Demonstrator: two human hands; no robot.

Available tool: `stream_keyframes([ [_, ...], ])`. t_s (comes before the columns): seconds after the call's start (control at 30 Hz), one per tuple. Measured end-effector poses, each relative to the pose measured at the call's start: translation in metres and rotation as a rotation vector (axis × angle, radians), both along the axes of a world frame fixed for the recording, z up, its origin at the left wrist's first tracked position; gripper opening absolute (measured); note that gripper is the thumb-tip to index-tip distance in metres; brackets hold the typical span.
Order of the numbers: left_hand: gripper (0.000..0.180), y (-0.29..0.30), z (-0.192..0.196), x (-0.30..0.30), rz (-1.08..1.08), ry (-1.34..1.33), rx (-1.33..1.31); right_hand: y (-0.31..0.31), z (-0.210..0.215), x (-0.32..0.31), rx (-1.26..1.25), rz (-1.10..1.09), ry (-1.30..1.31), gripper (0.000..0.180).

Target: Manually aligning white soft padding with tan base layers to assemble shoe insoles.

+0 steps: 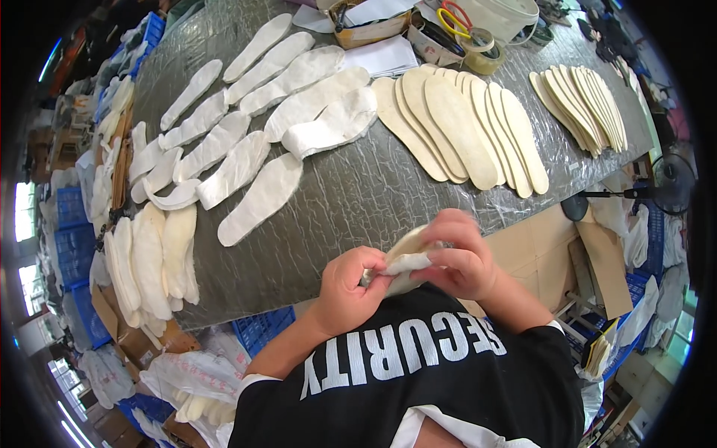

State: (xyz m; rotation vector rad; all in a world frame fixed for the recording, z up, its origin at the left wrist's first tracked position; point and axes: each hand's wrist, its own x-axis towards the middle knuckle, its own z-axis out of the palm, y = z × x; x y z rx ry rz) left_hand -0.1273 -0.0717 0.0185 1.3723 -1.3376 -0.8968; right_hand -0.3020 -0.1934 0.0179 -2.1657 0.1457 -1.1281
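Note:
Close to my chest I hold one tan insole [407, 246] with a white fabric layer [407, 263] on it. My left hand [349, 282] pinches its lower edge, fingers closed on the white fabric. My right hand [459, 257] grips the other side, thumb and fingers pressed onto the same piece. Both hands hover just over the near edge of the grey crackle-patterned table [366, 194].
White fabric-wrapped insoles [261, 198] lie in rows at the left. Fanned tan insoles [463, 131] sit in the middle and a second fan [582, 104] at the right. Scissors [452, 16], a tape roll [482, 52] and boxes stand at the back. Blue crates [261, 328] below, a fan [672, 183] at the right.

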Motion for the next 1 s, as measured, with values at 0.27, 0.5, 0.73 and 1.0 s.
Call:
stream_keyframes([
  [0.27, 0.035, -0.002, 0.008, 0.0, -0.072, -0.123, -0.249, 0.015, -0.005, -0.021, 0.786, 0.06, 0.177, 0.047],
  [0.5, 0.043, -0.012, 0.024, -0.002, -0.101, -0.211, -0.215, 0.018, -0.006, -0.017, 0.719, 0.074, 0.122, 0.028],
  [0.73, 0.035, -0.011, 0.017, 0.0, -0.076, -0.214, -0.292, 0.032, 0.001, -0.006, 1.09, 0.108, 0.015, 0.034],
  [1.0, 0.025, -0.01, 0.01, 0.003, -0.003, -0.19, -0.366, 0.031, -0.002, -0.011, 0.87, 0.038, 0.27, 0.032],
])
